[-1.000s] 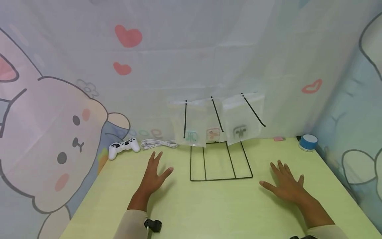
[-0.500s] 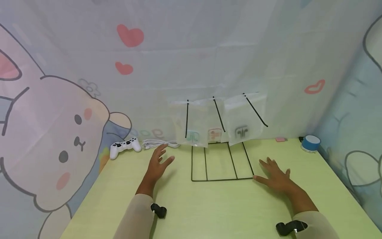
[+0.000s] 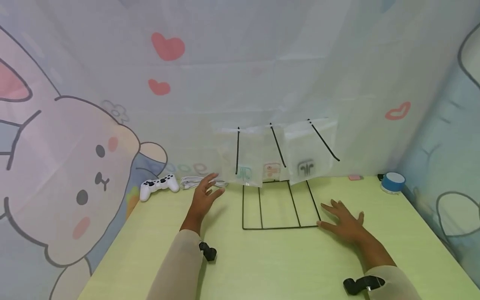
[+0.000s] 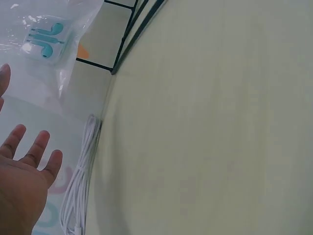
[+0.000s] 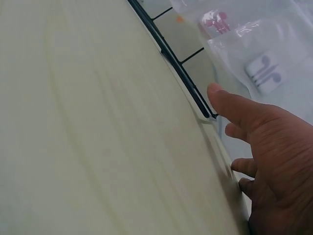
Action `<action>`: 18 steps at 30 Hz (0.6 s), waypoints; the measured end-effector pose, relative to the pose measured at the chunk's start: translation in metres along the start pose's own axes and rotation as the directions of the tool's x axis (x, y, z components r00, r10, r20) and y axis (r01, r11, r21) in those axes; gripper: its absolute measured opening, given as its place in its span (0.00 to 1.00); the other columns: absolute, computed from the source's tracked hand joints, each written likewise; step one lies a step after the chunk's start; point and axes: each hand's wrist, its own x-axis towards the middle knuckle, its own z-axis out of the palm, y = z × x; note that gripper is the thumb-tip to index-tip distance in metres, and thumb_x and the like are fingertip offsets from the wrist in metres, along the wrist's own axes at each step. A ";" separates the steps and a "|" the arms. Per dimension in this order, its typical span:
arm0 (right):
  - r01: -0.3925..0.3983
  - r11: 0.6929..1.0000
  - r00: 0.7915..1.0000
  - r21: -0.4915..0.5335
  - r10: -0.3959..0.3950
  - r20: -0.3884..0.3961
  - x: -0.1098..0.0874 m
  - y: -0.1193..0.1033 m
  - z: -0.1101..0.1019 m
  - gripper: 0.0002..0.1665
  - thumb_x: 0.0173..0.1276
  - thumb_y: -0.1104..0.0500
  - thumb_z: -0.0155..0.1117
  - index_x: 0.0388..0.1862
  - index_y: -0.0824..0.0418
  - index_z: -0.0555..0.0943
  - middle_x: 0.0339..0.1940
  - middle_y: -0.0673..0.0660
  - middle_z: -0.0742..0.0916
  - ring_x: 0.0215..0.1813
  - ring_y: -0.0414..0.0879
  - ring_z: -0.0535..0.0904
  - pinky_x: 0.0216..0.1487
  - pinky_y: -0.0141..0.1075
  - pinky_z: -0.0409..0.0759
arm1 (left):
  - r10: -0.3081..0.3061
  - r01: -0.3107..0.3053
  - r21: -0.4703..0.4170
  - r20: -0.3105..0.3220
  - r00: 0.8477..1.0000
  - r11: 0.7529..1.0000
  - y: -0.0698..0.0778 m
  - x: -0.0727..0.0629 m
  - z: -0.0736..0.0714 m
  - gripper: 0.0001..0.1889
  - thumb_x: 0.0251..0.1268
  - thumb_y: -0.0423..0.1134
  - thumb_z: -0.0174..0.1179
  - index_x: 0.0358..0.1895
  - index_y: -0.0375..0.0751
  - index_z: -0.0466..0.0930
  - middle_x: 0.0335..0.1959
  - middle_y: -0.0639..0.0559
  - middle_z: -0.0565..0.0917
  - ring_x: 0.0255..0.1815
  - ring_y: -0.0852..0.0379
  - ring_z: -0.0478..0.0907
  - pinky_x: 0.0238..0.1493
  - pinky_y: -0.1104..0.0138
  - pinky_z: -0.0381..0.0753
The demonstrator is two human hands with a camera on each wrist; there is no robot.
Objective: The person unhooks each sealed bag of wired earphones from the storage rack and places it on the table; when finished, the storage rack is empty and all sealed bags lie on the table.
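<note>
A black wire rack [image 3: 281, 228] stands on the table, its hooks bearing three clear plastic bags. Teal earphones [image 4: 45, 39] show in the left bag [image 3: 228, 156], pink ones [image 5: 213, 23] in the middle bag, dark ones [image 3: 306, 168] in the right bag [image 3: 296, 146]. My left hand [image 3: 202, 201], fingers spread and holding nothing, is left of the rack and overlaps a coiled white cable [image 3: 190, 182] in the head view. Beside the rack's front right corner is my right hand [image 3: 343, 225], fingers loosely extended, thumb tip right at the wire.
A white game controller [image 3: 159, 186] lies at the back left of the table [image 3: 281, 266]. At the back right sit a blue round tub or roll [image 3: 393, 182], a small pink block [image 3: 354, 177] and a small black item [image 3: 381, 177]. A printed cloth [image 3: 232, 75] hangs behind.
Both hands have moved in toward the rack: the left one forward and to the right, the right one leftward to the front corner. The rack and bags stay in place.
</note>
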 end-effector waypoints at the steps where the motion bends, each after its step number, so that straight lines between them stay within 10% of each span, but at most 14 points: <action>1: 0.004 1.000 1.000 0.004 -0.004 -0.005 0.000 0.000 0.001 0.49 0.74 0.34 0.71 0.85 0.56 0.71 0.89 0.75 0.61 0.89 0.80 0.46 0.69 0.91 0.26 | -0.001 0.001 0.003 0.008 1.000 1.000 0.002 0.002 -0.001 0.36 0.77 0.45 0.71 0.83 0.51 0.69 0.89 0.47 0.61 0.87 0.36 0.63 0.86 0.35 0.60; 18: 0.039 0.998 0.999 0.044 -0.038 -0.014 -0.003 0.004 0.006 0.43 0.73 0.35 0.72 0.81 0.51 0.78 0.89 0.71 0.63 0.90 0.78 0.46 0.70 0.90 0.22 | -0.047 0.047 0.016 0.034 0.998 0.999 0.022 0.029 0.001 0.33 0.77 0.46 0.70 0.82 0.53 0.73 0.92 0.57 0.55 0.90 0.42 0.60 0.87 0.39 0.61</action>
